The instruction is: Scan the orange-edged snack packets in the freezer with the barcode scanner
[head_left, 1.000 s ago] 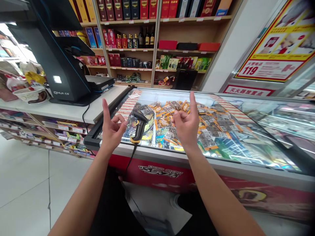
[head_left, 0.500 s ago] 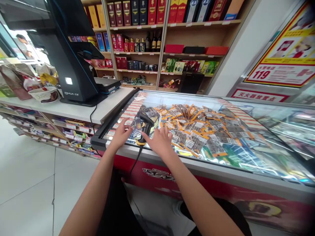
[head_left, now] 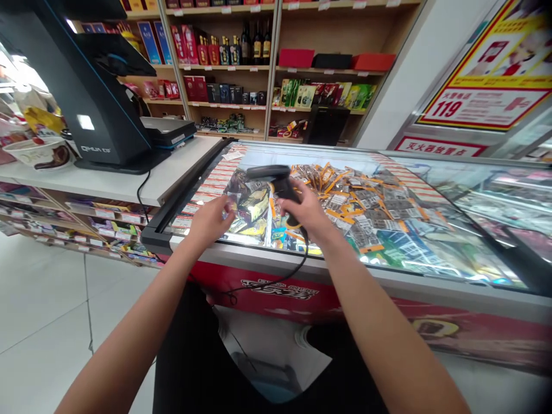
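Note:
My right hand [head_left: 307, 210] is wrapped around the handle of a black handheld barcode scanner [head_left: 276, 175], raised above the glass top of a chest freezer [head_left: 254, 250]. The scanner's head points left, and its cable [head_left: 302, 259] hangs down in front of the freezer. Over the left end of the glass is my left hand [head_left: 211, 219], its fingers bent and thumb apart from them; I make out nothing held in it. Dark and yellow packets [head_left: 252, 207] are beside its fingertips. To the right of the scanner spreads a pile of small orange-edged packets [head_left: 357, 201].
A white counter [head_left: 172, 178] adjoins the freezer on the left, carrying a black checkout terminal [head_left: 103, 115] and a paper bowl [head_left: 41, 154]. Shelves [head_left: 228, 68] with bottles and boxes stand behind. A fire-safety poster [head_left: 483, 86] hangs at right.
My right hand has taken hold of the scanner and lifted it off the glass, up and to the right; its head has turned left. My left hand stays near the same spot. The view has shifted.

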A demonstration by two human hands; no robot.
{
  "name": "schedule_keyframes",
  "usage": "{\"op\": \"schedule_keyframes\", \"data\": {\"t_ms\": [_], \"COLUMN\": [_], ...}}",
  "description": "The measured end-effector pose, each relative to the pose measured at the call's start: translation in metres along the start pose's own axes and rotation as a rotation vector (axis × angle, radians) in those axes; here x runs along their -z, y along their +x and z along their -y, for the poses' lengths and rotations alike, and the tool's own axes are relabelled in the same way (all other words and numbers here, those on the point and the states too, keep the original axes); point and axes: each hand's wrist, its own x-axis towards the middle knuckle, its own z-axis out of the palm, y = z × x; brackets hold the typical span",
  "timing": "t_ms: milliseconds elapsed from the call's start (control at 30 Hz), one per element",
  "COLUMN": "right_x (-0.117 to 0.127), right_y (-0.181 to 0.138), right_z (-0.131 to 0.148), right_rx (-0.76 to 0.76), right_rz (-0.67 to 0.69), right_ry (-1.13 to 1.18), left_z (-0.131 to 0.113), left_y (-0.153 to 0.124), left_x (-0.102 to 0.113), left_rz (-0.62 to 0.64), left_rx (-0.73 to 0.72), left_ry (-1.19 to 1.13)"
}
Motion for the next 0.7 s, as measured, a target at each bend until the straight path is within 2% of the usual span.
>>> {"op": "schedule_keyframes", "data": {"t_ms": [100,167,233,333,433,533,633,700], "right_x": [0.033,0.049,0.062,0.076,0.084,0.085,0.081,0.077], "right_y": [0.008,0.023,0.041,0.064,0.073,0.069,0.058,0.051], "right_z": [0.017,0.025,0.029,0.03,0.027,0.021,0.013,0.009], "right_rx": [-0.018,-0.103,-0.164,-0.193,-0.198,-0.161,-0.15,-0.193], "right_rz": [0.048,0.126,0.171,0.182,0.193,0.169,0.164,0.214], "right_ry": [0.274,0.356,0.384,0.411,0.406,0.441,0.533,0.559], "left_z": [-0.034,-0.052,-0.063,-0.067,-0.058,-0.041,-0.017,0.0], "left_y": [0.03,0.053,0.073,0.09,0.093,0.1,0.116,0.127], "left_x": [-0.018,-0.034,-0.05,-0.067,-0.071,-0.063,-0.051,-0.046], "left_rz": [0.029,0.107,0.238,0.427,0.429,0.394,0.296,0.216], "left_rx": [-0.193,-0.334,-0.451,-0.49,-0.48,-0.36,-0.046,0.14], "left_ry": [0.021,0.004,0.06,0.161,0.158,-0.069,-0.452,-0.68]}}
